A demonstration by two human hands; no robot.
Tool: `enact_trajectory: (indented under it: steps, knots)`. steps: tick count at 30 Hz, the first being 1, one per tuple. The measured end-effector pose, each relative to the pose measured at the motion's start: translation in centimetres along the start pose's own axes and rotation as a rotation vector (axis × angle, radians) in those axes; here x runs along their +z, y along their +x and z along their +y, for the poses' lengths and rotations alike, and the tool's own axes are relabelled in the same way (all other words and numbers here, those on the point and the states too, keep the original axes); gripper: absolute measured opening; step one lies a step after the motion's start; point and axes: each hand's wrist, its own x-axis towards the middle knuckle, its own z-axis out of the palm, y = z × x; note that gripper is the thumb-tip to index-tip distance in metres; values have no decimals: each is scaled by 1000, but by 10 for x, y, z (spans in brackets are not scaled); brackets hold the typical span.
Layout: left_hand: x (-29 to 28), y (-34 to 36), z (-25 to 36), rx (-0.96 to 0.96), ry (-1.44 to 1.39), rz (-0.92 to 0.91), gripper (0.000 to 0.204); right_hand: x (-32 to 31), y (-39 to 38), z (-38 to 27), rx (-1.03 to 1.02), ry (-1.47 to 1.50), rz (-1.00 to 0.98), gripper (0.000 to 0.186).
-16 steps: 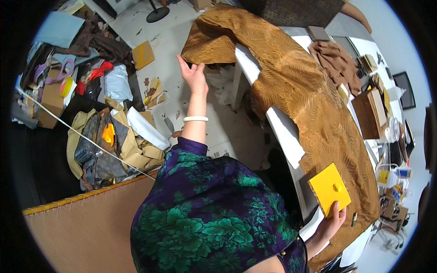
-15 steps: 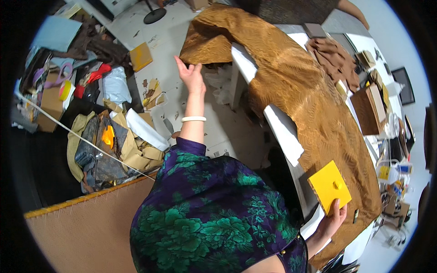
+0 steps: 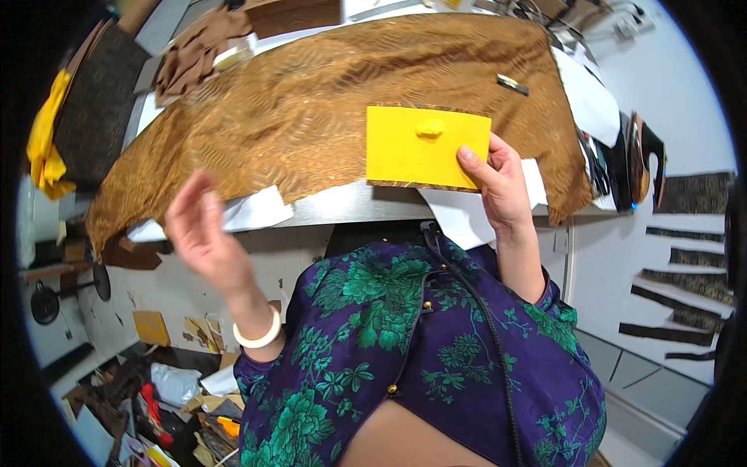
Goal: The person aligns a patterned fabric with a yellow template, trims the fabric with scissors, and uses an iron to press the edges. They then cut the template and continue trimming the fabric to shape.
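Note:
My right hand (image 3: 502, 183) grips the right end of a yellow rectangular piece (image 3: 408, 156), thumb on its face and fingers behind. A small yellow lump (image 3: 429, 128) sits on that face, and a brown patterned edge shows along its border. My left hand (image 3: 204, 233), a little blurred, is raised near the front edge of the table, fingers apart and holding nothing. Beneath and beyond both hands spreads a large golden-brown patterned hide (image 3: 311, 109). A small dark tool with a pale part (image 3: 512, 85) lies on it at the right.
White paper (image 3: 257, 210) sticks out under the hide along the table's front edge. A crumpled brown cloth (image 3: 204, 48) and a brown box (image 3: 294, 17) are at the back. Dark strips (image 3: 685, 272) hang at right; heaped scraps and bags (image 3: 171, 381) lie lower left.
The view has turned toward the table. My left hand has come away from the hide's hanging end. My right hand still holds the yellow piece, now in front of me.

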Motion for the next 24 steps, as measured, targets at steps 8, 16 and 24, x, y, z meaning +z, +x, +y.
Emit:
enact_trajectory:
  steps: [8,16,24]
  knots:
    - [176,-61,26,-466,-423,-808,53,-76,-36,-14,-78,93,93,38]
    - [274,-61,13,-299,-264,-512,34,-140,-68,-15,-139,173,163,41]
    - [308,-118,58,-287,-105,-944,45,-164,-79,-3,-229,186,250,39]
